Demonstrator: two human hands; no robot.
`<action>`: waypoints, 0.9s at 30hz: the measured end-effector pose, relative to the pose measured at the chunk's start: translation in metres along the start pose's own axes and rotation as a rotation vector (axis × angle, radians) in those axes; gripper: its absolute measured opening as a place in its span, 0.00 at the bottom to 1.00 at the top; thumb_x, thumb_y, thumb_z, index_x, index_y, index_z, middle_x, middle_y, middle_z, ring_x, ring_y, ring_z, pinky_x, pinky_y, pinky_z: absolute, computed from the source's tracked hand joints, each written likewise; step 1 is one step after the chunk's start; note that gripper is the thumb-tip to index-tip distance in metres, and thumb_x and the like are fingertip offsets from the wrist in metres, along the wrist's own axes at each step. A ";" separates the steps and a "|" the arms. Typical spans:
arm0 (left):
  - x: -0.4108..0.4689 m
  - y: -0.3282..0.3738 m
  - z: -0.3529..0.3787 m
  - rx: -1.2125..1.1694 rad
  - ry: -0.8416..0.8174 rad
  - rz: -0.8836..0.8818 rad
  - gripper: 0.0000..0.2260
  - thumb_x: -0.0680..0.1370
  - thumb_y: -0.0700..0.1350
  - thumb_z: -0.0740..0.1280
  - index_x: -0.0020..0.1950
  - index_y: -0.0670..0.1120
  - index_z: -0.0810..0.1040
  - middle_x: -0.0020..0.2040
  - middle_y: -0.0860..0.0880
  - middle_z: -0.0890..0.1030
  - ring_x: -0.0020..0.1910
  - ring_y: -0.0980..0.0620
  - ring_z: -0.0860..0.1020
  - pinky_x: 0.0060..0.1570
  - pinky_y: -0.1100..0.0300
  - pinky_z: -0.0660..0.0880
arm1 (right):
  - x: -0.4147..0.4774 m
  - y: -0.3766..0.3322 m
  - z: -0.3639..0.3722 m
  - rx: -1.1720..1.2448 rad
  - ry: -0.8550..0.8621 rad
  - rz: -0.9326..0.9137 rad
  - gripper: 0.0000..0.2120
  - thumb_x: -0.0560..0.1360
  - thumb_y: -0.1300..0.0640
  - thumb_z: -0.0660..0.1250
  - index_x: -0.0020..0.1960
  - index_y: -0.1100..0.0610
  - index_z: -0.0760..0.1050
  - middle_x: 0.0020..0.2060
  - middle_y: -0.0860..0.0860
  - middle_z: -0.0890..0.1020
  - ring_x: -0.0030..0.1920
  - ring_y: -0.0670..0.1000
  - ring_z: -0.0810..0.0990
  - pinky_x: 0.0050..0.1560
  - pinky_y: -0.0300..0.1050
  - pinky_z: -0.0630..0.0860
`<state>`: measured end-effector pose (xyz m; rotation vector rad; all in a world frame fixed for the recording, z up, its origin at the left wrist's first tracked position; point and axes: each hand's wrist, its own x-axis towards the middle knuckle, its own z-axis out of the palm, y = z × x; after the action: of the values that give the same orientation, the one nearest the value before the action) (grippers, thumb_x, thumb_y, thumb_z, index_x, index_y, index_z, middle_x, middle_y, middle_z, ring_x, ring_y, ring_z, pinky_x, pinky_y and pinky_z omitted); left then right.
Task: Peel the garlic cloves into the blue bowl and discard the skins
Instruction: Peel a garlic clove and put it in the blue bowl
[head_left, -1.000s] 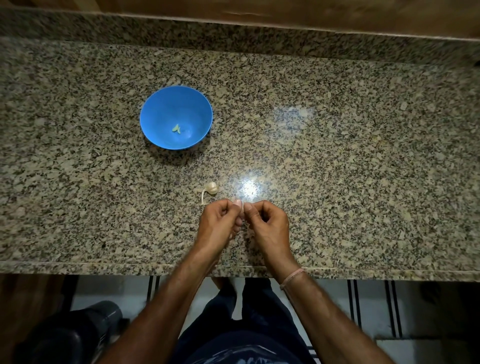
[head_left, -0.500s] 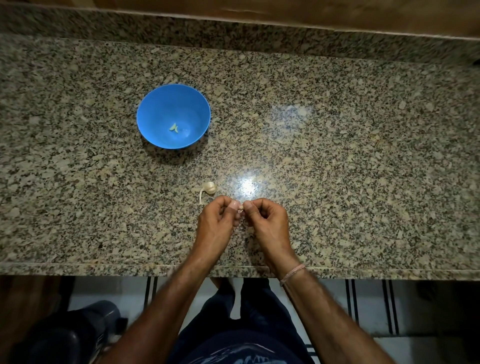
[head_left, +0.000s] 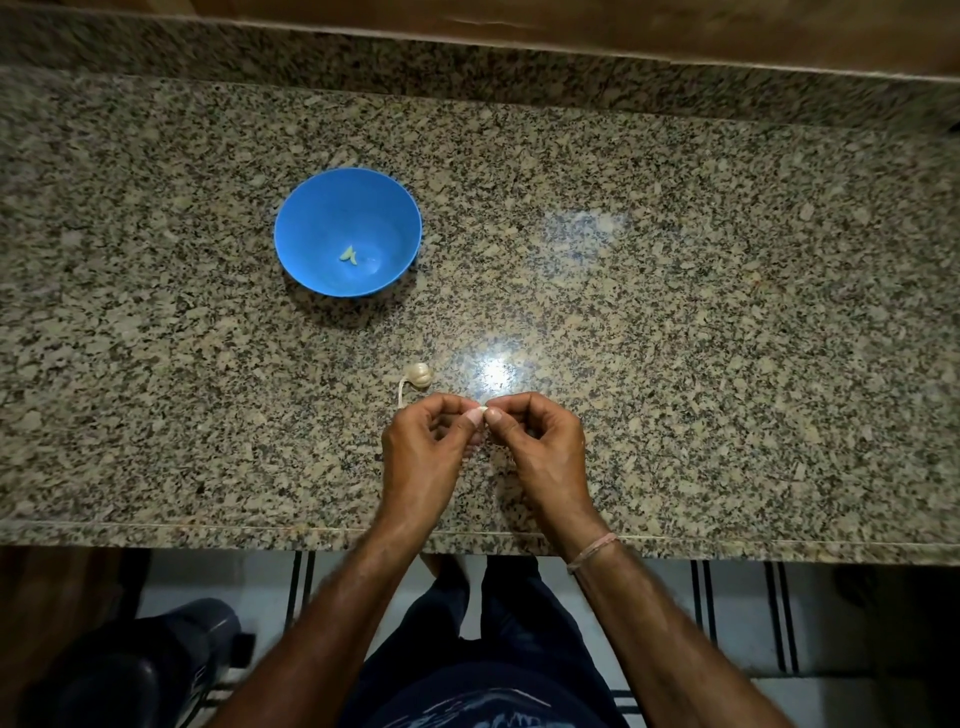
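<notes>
A small pale garlic clove (head_left: 483, 410) sits just below the middle of the frame, pinched between the thumb and fingertips of both hands. It is mostly hidden, so I can't tell how much skin is on it. The left hand (head_left: 423, 449) and right hand (head_left: 543, 447) are curled tight around it, knuckles up, above the granite counter (head_left: 701, 322). Just above and left of them lies the rest of the garlic bulb (head_left: 418, 375), its stalk trailing toward the left hand. Further to the upper left stands the blue bowl (head_left: 304, 228), holding two peeled cloves (head_left: 349, 254). A thin band (head_left: 592, 552) circles the right wrist.
</notes>
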<state>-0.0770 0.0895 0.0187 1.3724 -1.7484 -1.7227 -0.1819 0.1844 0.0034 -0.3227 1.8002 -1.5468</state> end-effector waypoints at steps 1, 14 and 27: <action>0.000 0.001 -0.001 -0.002 -0.002 0.009 0.04 0.79 0.44 0.74 0.53 0.46 0.85 0.45 0.49 0.87 0.44 0.53 0.87 0.47 0.56 0.85 | 0.000 -0.001 -0.001 0.031 -0.022 0.012 0.05 0.78 0.61 0.75 0.53 0.60 0.84 0.48 0.55 0.87 0.52 0.55 0.87 0.57 0.55 0.84; 0.006 0.001 -0.010 0.405 -0.031 0.263 0.02 0.78 0.47 0.75 0.46 0.49 0.85 0.40 0.55 0.83 0.39 0.58 0.81 0.38 0.69 0.77 | -0.001 -0.001 -0.009 -0.119 -0.071 -0.069 0.05 0.79 0.60 0.74 0.54 0.58 0.85 0.49 0.50 0.87 0.54 0.50 0.86 0.59 0.52 0.83; 0.007 -0.012 -0.008 -0.202 -0.226 -0.307 0.08 0.82 0.43 0.69 0.49 0.39 0.84 0.39 0.45 0.83 0.38 0.51 0.79 0.39 0.59 0.76 | 0.001 0.004 -0.007 -0.026 -0.079 0.008 0.04 0.77 0.63 0.74 0.51 0.57 0.83 0.46 0.54 0.86 0.50 0.58 0.85 0.53 0.48 0.83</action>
<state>-0.0695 0.0817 0.0073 1.4617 -1.4756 -2.2287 -0.1860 0.1898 -0.0004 -0.3832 1.7597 -1.4861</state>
